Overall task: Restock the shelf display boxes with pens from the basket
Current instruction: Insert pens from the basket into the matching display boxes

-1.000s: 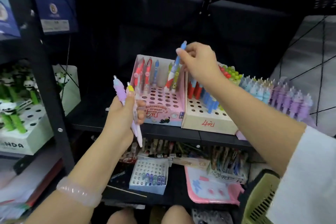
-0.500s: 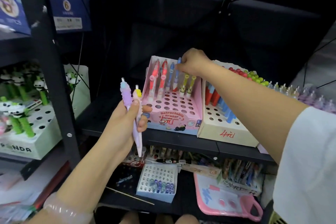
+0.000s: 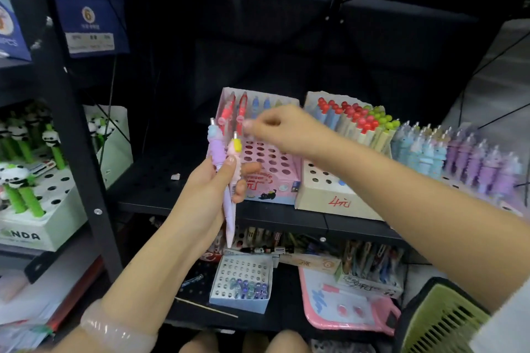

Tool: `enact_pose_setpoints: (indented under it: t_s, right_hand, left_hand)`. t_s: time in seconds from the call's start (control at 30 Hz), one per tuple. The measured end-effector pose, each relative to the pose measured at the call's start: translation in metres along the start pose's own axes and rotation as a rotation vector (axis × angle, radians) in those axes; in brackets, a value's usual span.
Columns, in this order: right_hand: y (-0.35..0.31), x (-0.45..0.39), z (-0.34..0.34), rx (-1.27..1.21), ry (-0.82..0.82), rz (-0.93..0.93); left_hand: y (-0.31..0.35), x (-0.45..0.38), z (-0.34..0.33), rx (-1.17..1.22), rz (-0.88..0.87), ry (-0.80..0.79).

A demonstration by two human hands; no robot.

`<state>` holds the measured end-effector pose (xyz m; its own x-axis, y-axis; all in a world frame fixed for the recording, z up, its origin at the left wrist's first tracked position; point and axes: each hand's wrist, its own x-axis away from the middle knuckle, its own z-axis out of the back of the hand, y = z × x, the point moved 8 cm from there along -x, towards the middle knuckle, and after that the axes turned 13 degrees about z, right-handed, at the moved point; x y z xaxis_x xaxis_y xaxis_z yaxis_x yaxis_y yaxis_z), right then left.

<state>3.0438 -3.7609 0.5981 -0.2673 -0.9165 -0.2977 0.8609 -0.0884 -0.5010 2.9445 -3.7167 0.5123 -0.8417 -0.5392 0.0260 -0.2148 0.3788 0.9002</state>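
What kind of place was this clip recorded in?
Most likely a stationery shop aisle. Black metal shelving carries cardboard display boxes full of novelty pens, such as the pink perforated box and the white panda-pen box. A green plastic basket sits at the lower right.

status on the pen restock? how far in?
Done: the pink display box has pens standing in its back row only; most holes gape. In hand: the left hand grips two pens, purple and pink; the right hand reaches toward them, holding nothing visible. Left: those two, the open holes in the cardboard box, and whatever the green basket holds, contents unseen.
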Motion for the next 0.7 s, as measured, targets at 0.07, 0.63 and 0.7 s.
enact_pose_setpoints:
  t_s: [0.07,0.63,0.7]
  right_hand:
    - [0.005,0.028,-0.013,-0.182,-0.067,-0.066]
    - [0.085,0.144,0.066,-0.428,0.537,-0.218]
    - [0.096,0.157,0.082,-0.392,0.602,-0.221]
  left_hand:
    - [-0.005,0.002,-0.017,-0.04,-0.003,-0.021]
    - [-0.06,-0.003,-0.137,-0.26,-0.021,-0.02]
    - [-0.066,-0.005,-0.157,-0.278,-0.012,-0.073]
